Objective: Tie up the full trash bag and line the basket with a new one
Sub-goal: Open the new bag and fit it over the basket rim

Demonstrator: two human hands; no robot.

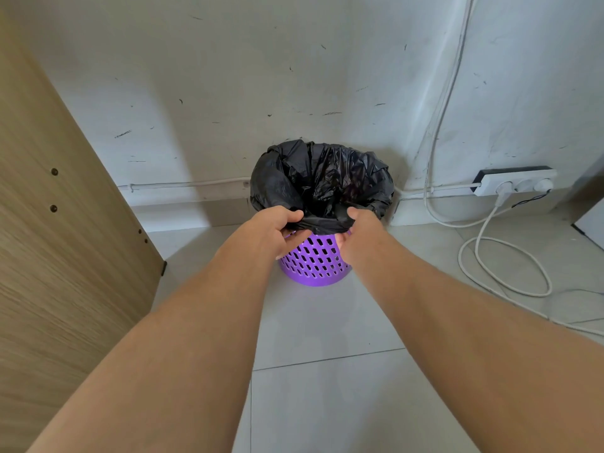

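A purple perforated basket [315, 261] stands on the tiled floor against the white wall. A black trash bag [322, 178] lines it, its crumpled mouth spread wide over the rim. My left hand [277, 232] pinches the bag's near edge at the rim on the left. My right hand [358, 232] grips the same folded edge just to the right, fingers curled under it. What lies inside the bag is hidden by its folds.
A wooden furniture panel [62, 243] rises at the left. A white power strip [514, 184] sits on the floor at the right wall, with white cables [503, 273] looping over the floor tiles to the right of the basket.
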